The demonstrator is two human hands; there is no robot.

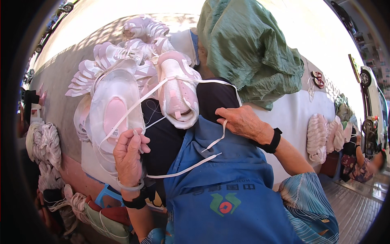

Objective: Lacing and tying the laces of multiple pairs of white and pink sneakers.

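A pink and white sneaker upper [175, 91] rests between my knees, with its heel end towards me. A long white shoelace [140, 101] crosses over it, one side sloping down towards my left hand and the other passing to my right hand. My left hand [131, 154] is closed in a pinch on a thin white strand [156, 123] that runs to the upper's heel end. My right hand [243, 124] grips the shoelace between thumb and fingers, its tip hanging below. Another tipped end lies across my blue apron [229, 189].
Left of the upper lies a pale translucent oval piece [99, 101] with a pink centre. Stacked pink and white uppers [103, 55] spread behind it. A green sack [248, 49] bulges at the far right. More bundled uppers [317, 138] stand right, near another person [359, 162].
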